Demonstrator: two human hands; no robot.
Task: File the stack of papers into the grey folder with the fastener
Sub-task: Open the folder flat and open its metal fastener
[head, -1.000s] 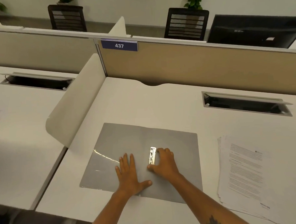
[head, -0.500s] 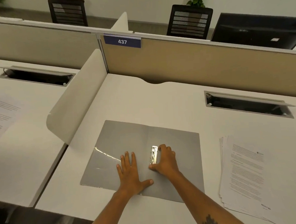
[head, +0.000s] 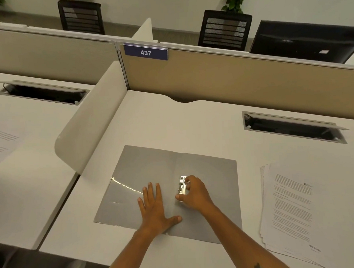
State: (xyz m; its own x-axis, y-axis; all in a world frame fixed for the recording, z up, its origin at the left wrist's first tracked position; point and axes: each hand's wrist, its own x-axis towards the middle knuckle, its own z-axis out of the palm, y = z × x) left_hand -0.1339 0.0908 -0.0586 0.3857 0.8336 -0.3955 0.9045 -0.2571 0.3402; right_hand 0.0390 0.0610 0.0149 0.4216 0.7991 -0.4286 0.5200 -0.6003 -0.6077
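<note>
The grey folder (head: 153, 168) lies spread open flat on the white desk (head: 192, 122) in front of me. A shiny metal fastener (head: 182, 185) sits beside its centre crease. My left hand (head: 155, 208) rests flat on the left flap, fingers spread, pressing it down. My right hand (head: 192, 191) is curled around the fastener, thumb at its near end and fingertips on its far side. The stack of printed papers (head: 292, 207) lies on the desk to the right of the folder, touched by neither hand.
A white curved divider (head: 93, 126) stands along the desk's left side, with a tan partition (head: 241, 79) behind. A cable slot (head: 292, 126) is open at the back right. More printed sheets (head: 0, 143) lie on the neighbouring desk at left.
My right hand has lifted from flat against the fastener into a curled grip around it. The left hand stays flat on the folder. The camera view shifted slightly.
</note>
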